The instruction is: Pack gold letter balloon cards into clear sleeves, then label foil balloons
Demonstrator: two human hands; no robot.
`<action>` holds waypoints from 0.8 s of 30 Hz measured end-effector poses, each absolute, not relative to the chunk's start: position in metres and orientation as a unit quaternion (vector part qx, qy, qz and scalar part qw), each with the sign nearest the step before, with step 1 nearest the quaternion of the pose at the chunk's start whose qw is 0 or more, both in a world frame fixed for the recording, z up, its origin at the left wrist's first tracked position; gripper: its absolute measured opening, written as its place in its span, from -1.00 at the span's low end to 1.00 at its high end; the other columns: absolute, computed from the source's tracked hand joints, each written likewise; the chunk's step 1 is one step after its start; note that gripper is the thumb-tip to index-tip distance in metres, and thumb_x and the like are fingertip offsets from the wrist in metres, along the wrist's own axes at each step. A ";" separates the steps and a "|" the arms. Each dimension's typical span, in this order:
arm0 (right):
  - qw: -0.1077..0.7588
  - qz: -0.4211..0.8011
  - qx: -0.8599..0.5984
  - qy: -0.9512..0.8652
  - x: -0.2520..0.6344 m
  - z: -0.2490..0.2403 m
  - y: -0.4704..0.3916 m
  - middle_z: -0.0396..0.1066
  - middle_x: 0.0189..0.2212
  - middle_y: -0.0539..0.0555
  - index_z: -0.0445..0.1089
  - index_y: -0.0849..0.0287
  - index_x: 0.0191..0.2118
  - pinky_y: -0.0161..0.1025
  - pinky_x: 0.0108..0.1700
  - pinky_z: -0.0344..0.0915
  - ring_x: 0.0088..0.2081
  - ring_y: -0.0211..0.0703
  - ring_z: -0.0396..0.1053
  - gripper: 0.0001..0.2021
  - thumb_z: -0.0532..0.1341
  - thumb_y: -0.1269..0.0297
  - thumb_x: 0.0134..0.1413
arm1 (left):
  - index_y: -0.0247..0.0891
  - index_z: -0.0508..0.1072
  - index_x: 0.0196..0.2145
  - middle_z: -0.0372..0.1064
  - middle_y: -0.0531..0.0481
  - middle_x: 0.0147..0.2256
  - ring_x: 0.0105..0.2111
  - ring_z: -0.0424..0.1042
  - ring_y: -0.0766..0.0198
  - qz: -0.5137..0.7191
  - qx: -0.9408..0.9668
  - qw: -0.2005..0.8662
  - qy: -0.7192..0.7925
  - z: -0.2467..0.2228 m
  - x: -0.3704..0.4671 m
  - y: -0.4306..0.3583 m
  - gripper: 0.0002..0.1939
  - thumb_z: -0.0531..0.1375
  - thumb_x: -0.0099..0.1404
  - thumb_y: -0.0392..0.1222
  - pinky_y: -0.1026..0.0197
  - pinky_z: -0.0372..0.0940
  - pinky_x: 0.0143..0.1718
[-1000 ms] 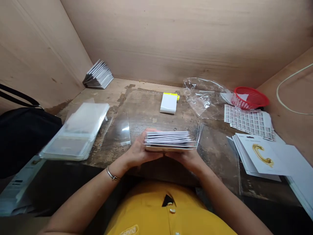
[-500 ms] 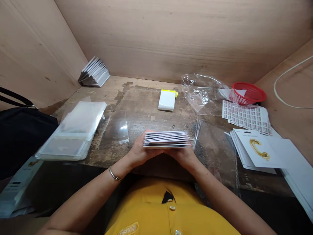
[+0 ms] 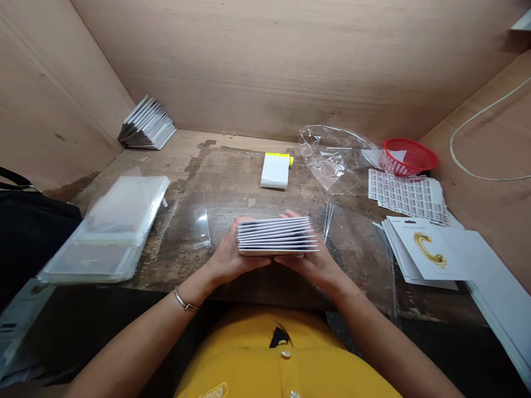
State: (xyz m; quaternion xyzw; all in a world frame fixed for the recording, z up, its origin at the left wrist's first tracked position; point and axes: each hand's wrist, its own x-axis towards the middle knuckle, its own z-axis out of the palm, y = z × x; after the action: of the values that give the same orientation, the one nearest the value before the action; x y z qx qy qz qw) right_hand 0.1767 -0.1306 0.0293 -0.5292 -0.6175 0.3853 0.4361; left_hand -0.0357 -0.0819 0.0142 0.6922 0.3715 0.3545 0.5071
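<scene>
A stack of white cards (image 3: 276,235) is held edge-on above the table's front edge, its layers slightly fanned. My left hand (image 3: 229,249) wraps round its left end, with the far fingers hidden behind the stack. At the other end, my right hand (image 3: 317,262) grips the cards from below and behind; a few fingertips show over the far edge. Beyond the stack lies a small white pad with a yellow edge (image 3: 275,171). A clear plastic sleeve (image 3: 186,224) rests flat on the table to the left of my hands.
Clear sleeves (image 3: 120,221) are piled on the left, near a black bag (image 3: 37,232). Folded cards (image 3: 149,124) stand in the back left corner. On the right are a red basket (image 3: 410,156), sticker sheets (image 3: 406,193), a gold "C" balloon card (image 3: 427,249) and crumpled plastic (image 3: 332,157).
The card stack has spread into more visible layers, and my right fingertips now show behind it. The whole view has shifted slightly, so the surroundings appear further left.
</scene>
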 end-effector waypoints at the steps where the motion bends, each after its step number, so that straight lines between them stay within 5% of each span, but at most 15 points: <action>1: 0.435 0.387 -0.526 -0.620 0.176 0.029 -0.131 0.36 0.09 0.13 0.21 0.05 0.18 0.00 0.18 0.21 0.11 0.05 0.31 -0.26 0.44 0.21 -0.17 | -0.23 0.21 -0.03 0.39 -0.07 -0.15 -0.12 0.42 0.11 0.356 0.689 0.505 0.379 0.014 -0.034 -0.082 -0.34 0.41 -0.01 -0.04 0.00 0.35 -0.04; 7: 0.450 0.325 -0.558 -0.617 0.169 0.021 -0.133 0.48 -0.27 0.05 0.39 0.09 -0.19 -0.09 -0.10 0.37 -0.24 -0.04 0.42 -0.70 0.39 0.20 -0.07 | -0.23 0.28 -0.13 0.42 0.00 -0.27 -0.26 0.45 0.19 0.375 0.685 0.494 0.381 0.015 -0.027 -0.086 -0.52 0.37 0.08 -0.03 0.09 0.38 -0.17; 13: 0.457 0.343 -0.562 -0.597 0.167 0.011 -0.130 0.51 -0.22 0.06 0.39 0.09 -0.13 -0.05 -0.03 0.36 -0.18 -0.02 0.44 -0.64 0.38 0.15 -0.08 | -0.23 0.39 -0.09 0.47 -0.04 -0.12 -0.10 0.45 0.15 0.350 0.701 0.507 0.360 0.010 -0.032 -0.075 -0.55 0.36 0.09 -0.07 0.07 0.33 0.02; 19: 0.391 0.447 -0.526 -0.609 0.186 0.028 -0.119 0.46 -0.02 0.09 0.36 0.06 0.04 0.01 0.15 0.25 0.04 0.03 0.38 -0.31 0.49 0.23 -0.35 | -0.22 0.50 -0.19 0.52 0.00 -0.21 -0.20 0.48 0.20 0.321 0.676 0.573 0.334 0.015 -0.031 -0.072 -0.70 0.32 0.14 -0.07 0.14 0.38 -0.08; 24: 0.329 0.478 -0.459 -0.673 0.192 0.032 -0.109 0.53 -0.20 0.03 0.50 0.09 -0.13 -0.05 0.04 0.35 -0.10 0.00 0.45 -0.64 0.36 0.17 -0.13 | -0.25 0.49 -0.14 0.52 -0.06 -0.14 -0.14 0.47 0.12 0.311 0.641 0.621 0.327 0.017 -0.033 -0.062 -0.61 0.36 0.07 -0.08 0.08 0.37 -0.02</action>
State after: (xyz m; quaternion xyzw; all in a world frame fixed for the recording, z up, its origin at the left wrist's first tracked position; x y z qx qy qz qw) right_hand 0.1921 -0.1092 0.0316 -0.4586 -0.6726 0.4783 0.3293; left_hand -0.0334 -0.0622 0.0168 0.6406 0.3273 0.3107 0.6213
